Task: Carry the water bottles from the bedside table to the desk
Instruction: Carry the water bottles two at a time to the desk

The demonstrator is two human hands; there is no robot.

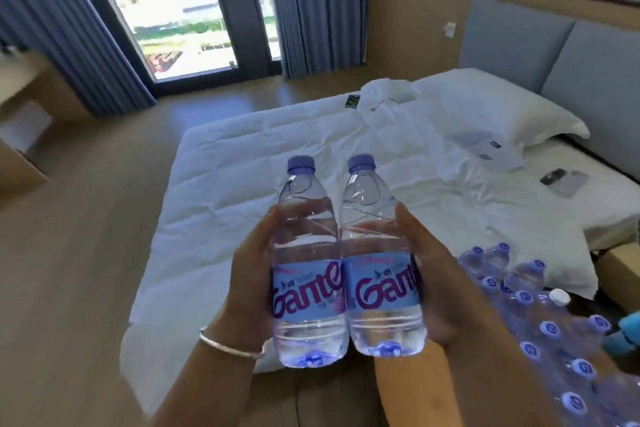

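Note:
Two clear water bottles with purple caps and blue labels are held upright side by side in front of me, over the near edge of the bed. My left hand (251, 274) grips the left bottle (306, 253) from its left side; a silver bangle sits on that wrist. My right hand (429, 274) grips the right bottle (375, 246) from its right side. The two bottles touch each other. A pack of several more purple-capped bottles (540, 333) lies at the lower right. A wooden desk (24, 121) stands at the far left.
A bed with a white duvet (263, 163) and a pillow (491, 107) fills the middle. A phone and papers (554, 177) lie on its right side. Wooden floor runs on the left towards a glass door (187, 10) with grey curtains.

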